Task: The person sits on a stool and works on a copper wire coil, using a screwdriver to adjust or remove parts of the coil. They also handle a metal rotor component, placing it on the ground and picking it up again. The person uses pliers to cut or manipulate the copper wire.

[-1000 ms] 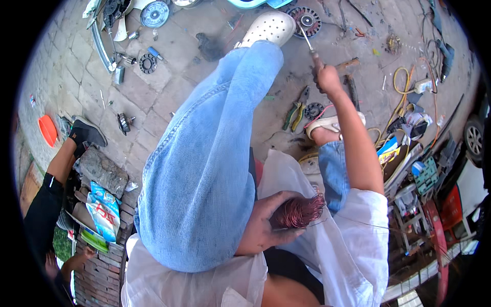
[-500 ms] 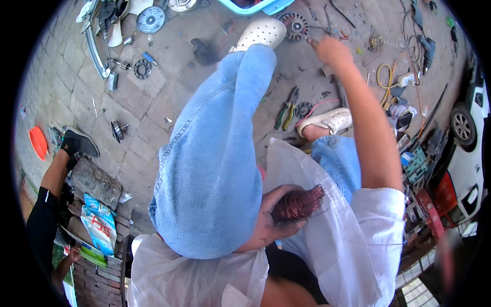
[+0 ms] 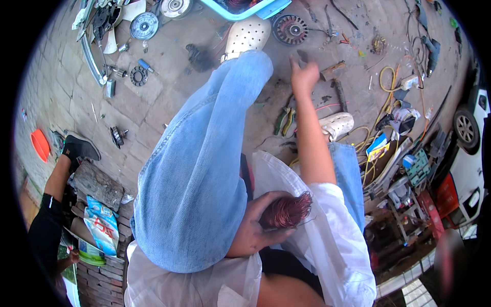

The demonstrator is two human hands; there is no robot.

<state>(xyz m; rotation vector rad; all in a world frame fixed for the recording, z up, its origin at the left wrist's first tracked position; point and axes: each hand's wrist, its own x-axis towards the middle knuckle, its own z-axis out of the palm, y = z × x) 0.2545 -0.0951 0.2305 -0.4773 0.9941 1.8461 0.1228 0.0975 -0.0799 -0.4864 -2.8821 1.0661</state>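
Note:
My left hand (image 3: 258, 225) is wrapped around a bundle of reddish copper wire (image 3: 286, 211), held over my lap beside my raised knee. Loose strand ends stick out at the bundle's right end. My right hand (image 3: 304, 78) reaches forward, low over the floor, thumb and finger apart. A small dark piece (image 3: 306, 55) shows by its fingertips; whether they touch it is unclear. Just beyond lies a round slotted motor part (image 3: 290, 29) with a copper-coloured ring. A rusty tube-like piece (image 3: 333, 70) lies right of this hand, and pliers (image 3: 284, 122) lie below it, near my right forearm.
A light-blue basin (image 3: 240, 14) with reddish wire stands at the far edge. Metal discs (image 3: 144, 25) and motor parts lie at far left. Cables (image 3: 386, 82) and tools clutter the right, near a white car (image 3: 470, 158). Another person's shoe (image 3: 82, 147) is at left.
My right hand has drawn back from the round slotted part and shifted slightly left, its fingers spreading. My left hand keeps its hold on the copper wire bundle. The view has shifted slightly.

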